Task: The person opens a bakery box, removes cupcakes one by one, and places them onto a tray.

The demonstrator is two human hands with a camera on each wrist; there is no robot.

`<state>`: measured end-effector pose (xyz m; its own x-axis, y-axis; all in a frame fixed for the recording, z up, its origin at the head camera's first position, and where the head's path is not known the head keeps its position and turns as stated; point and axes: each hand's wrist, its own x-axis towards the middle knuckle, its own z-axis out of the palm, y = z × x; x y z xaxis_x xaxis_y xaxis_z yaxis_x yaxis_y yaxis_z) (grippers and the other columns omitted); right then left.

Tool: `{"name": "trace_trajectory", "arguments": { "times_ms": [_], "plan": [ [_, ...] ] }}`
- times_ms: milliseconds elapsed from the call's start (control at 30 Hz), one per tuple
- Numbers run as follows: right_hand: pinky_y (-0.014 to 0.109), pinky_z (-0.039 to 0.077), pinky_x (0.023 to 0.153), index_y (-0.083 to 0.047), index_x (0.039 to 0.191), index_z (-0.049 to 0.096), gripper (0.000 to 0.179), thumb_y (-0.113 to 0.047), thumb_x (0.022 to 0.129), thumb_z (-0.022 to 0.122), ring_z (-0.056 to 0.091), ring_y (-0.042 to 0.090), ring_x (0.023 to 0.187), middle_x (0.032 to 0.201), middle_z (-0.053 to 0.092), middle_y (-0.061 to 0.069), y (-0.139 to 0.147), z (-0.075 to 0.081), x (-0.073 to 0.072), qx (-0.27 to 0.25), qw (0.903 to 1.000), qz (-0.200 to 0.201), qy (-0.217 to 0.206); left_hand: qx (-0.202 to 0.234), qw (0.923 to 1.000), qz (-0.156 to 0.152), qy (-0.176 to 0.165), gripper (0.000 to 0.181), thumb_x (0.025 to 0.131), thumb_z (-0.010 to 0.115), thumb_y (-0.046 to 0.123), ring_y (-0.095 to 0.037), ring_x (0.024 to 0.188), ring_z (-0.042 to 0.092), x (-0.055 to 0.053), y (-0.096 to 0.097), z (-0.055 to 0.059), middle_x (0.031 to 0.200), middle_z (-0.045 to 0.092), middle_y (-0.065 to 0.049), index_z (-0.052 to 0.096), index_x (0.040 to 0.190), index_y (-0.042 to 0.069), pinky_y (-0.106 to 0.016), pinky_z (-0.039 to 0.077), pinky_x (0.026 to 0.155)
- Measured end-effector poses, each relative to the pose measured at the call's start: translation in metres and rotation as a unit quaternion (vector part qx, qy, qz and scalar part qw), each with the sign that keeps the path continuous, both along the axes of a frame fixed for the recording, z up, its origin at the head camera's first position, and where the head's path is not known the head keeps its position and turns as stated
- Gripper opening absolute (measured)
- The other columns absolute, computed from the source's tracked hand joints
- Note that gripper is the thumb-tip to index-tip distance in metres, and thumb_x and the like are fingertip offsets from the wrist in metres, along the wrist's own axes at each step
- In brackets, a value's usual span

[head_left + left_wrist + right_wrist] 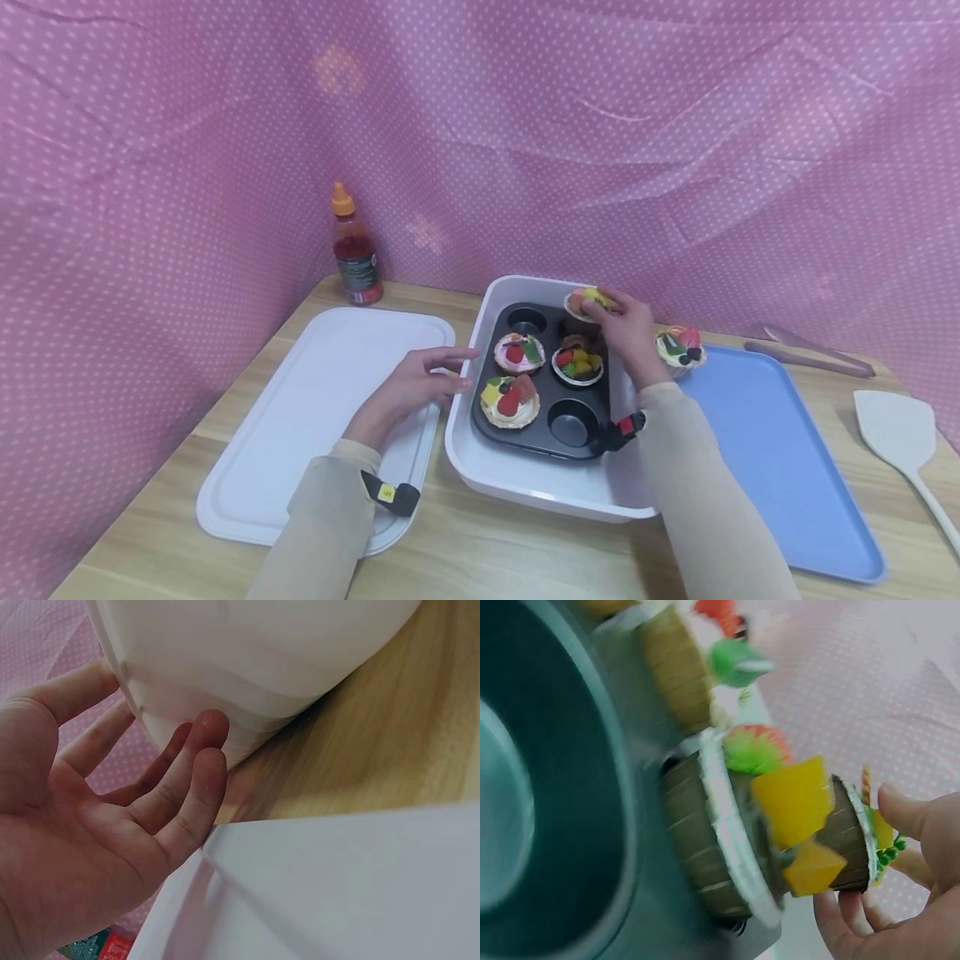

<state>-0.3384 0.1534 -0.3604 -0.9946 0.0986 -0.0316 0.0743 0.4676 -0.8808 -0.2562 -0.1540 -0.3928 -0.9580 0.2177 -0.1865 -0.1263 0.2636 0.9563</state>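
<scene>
— Grip?
— Pinches fruit tart (580, 303) in right hand (630, 329). Spreads left hand (412, 386) loosely beside white tub (525, 496).
— Attitude?
— Points fruit upward, with axis near upright, at far right corner of muffin pan (534, 440).
— Surroundings?
— Shows wooden table (465, 550), pink dotted cloth (495, 125) behind.

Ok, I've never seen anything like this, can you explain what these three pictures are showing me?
No machine here, just a person working bare-handed. The wide picture comes from a camera on the head; the other two come from cameras on the wrists. On the wooden table are a white tub holding a dark muffin tin with fruit tarts, a flat white lid or tray, a blue tray, a sauce bottle, tongs and a spatula. The right hand has another tart in its grip, at the tin's far right corner. The left hand is at the tub's left side, holding nothing.
</scene>
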Motion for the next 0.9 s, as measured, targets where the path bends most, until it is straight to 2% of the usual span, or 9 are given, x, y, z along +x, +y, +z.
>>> {"name": "trace_trajectory", "arguments": {
  "times_ms": [133, 333, 467, 633, 700, 800, 900],
  "plan": [
    [0.046, 0.048, 0.109, -0.013, 0.151, 0.047, 0.059, -0.038, 0.100, 0.062, 0.054, 0.031, 0.135, 0.150, 0.052, 0.015, 0.007, 0.004, 0.003, -0.046, 0.9988, 0.013, -0.009, -0.001, 1.0000, 0.000, -0.001, 0.052, 0.086, 0.076, 0.011, -0.017, 0.090, 0.068, 0.001, 0.000, -0.001, 0.126, 0.064, -0.016, 0.065, 0.136, 0.017, -0.035, 0.061, 0.074],
    [0.039, 0.049, 0.108, -0.013, 0.151, 0.047, 0.056, -0.035, 0.101, 0.060, 0.052, 0.026, 0.138, 0.151, 0.051, 0.014, 0.014, 0.019, 0.009, -0.128, 0.9914, 0.027, -0.004, 0.003, 1.0000, -0.008, -0.004, 0.052, 0.087, 0.075, 0.011, -0.016, 0.087, 0.069, 0.001, 0.000, -0.003, 0.127, 0.064, -0.017, 0.063, 0.137, 0.016, -0.037, 0.061, 0.075],
    [0.038, 0.050, 0.106, -0.013, 0.153, 0.044, 0.057, -0.035, 0.102, 0.057, 0.051, 0.026, 0.139, 0.154, 0.048, 0.014, 0.015, 0.035, 0.017, -0.138, 0.9894, 0.044, 0.003, 0.001, 0.9999, -0.008, -0.010, 0.052, 0.087, 0.076, 0.012, -0.017, 0.087, 0.069, 0.001, 0.001, -0.003, 0.128, 0.063, -0.017, 0.064, 0.137, 0.018, -0.036, 0.061, 0.075],
    [0.035, 0.052, 0.104, -0.015, 0.153, 0.044, 0.059, -0.036, 0.101, 0.059, 0.051, 0.027, 0.139, 0.155, 0.047, 0.015, 0.023, 0.052, 0.025, -0.144, 0.9889, 0.035, 0.010, 0.003, 0.9999, -0.007, -0.007, 0.053, 0.087, 0.075, 0.012, -0.017, 0.086, 0.070, 0.001, 0.000, -0.001, 0.128, 0.063, -0.018, 0.063, 0.138, 0.017, -0.035, 0.061, 0.074],
    [0.030, 0.054, 0.098, -0.015, 0.151, 0.046, 0.059, -0.036, 0.099, 0.063, 0.057, 0.023, 0.133, 0.155, 0.047, 0.017, 0.029, 0.059, 0.027, -0.158, 0.9870, 0.024, 0.017, 0.005, 0.9999, -0.008, -0.003, 0.053, 0.087, 0.075, 0.011, -0.017, 0.085, 0.070, 0.001, -0.001, -0.001, 0.128, 0.063, -0.018, 0.063, 0.138, 0.016, -0.034, 0.061, 0.073],
    [0.023, 0.057, 0.089, -0.014, 0.149, 0.050, 0.060, -0.034, 0.096, 0.068, 0.066, 0.012, 0.115, 0.153, 0.048, 0.020, 0.039, 0.067, 0.032, -0.185, 0.9821, 0.013, 0.031, 0.010, 0.9999, -0.011, -0.002, 0.053, 0.087, 0.075, 0.011, -0.017, 0.084, 0.070, 0.001, -0.002, 0.000, 0.127, 0.063, -0.019, 0.062, 0.138, 0.015, -0.035, 0.061, 0.073],
    [0.019, 0.057, 0.084, -0.013, 0.148, 0.051, 0.062, -0.031, 0.093, 0.072, 0.067, 0.002, 0.098, 0.144, 0.055, 0.017, 0.052, 0.073, 0.038, -0.217, 0.9752, 0.006, 0.042, 0.008, 0.9999, -0.011, -0.002, 0.053, 0.087, 0.075, 0.012, -0.017, 0.086, 0.070, 0.001, -0.003, 0.000, 0.128, 0.063, -0.019, 0.062, 0.138, 0.016, -0.035, 0.061, 0.075]
  ]
}}
